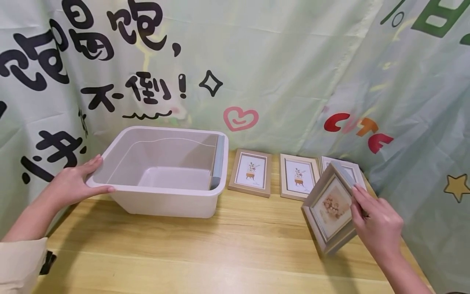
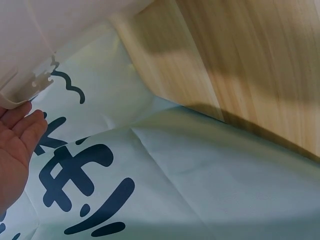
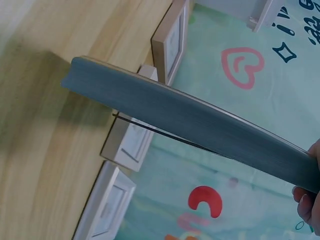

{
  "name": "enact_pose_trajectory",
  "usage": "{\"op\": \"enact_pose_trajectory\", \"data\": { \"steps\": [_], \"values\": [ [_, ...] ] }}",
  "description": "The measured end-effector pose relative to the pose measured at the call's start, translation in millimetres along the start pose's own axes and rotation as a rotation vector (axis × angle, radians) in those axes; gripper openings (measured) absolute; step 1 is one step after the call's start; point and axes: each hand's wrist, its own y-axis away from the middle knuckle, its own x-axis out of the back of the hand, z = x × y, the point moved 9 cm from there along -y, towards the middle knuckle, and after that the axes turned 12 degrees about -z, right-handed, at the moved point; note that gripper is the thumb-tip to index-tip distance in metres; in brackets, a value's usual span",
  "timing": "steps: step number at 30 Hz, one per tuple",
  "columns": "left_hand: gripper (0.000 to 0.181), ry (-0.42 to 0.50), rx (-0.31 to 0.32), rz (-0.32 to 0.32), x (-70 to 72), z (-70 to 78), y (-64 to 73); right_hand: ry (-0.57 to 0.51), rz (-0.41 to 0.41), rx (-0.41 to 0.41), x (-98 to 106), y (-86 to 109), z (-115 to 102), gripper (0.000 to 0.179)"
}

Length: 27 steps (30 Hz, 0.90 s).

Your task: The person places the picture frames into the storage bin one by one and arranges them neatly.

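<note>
My left hand (image 1: pixel 75 181) grips the left rim of a pale plastic bin (image 1: pixel 165 202), thumb along the front corner; in the left wrist view its fingertips (image 2: pixel 32 122) curl up under the rim. Inside the bin, a grey-edged picture frame (image 1: pixel 218 159) stands on edge against the right wall. My right hand (image 1: pixel 380 224) pinches another picture frame (image 1: pixel 332 208) by its side edge, holding it tilted with a brownish flower picture facing left. From the right wrist this held frame shows edge-on as a long grey-blue strip (image 3: pixel 190 125).
Behind, along the cloth, lie a brown picture frame (image 1: pixel 251 171), a lighter one (image 1: pixel 299 175) and a whitish one (image 1: pixel 352 167), partly hidden by the held frame. A printed cloth (image 1: pixel 279 81) hangs around the wooden table (image 1: pixel 220 253).
</note>
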Motion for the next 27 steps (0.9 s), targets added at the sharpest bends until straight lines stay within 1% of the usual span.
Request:
{"op": "enact_pose_trajectory", "data": {
  "steps": [6, 14, 21, 27],
  "values": [
    [0.098, -0.016, -0.002, -0.002, 1.1, 0.3, 1.1, -0.016, 0.014, 0.022, 0.4, -10.3, -8.1, 0.039],
    [0.098, -0.023, -0.008, -0.002, 3.8, 2.1, -0.1, -0.045, 0.014, 0.029, -6.0, -23.8, -20.4, 0.025],
    [0.098, -0.027, -0.005, -0.009, 3.8, 2.7, -1.1, -0.059, 0.019, 0.04, -11.0, -37.8, -31.7, 0.028],
    [0.098, -0.031, 0.0, -0.008, 4.7, 2.0, -0.8, -0.085, 0.037, 0.005, -13.5, -53.8, -39.3, 0.028]
  ]
}}
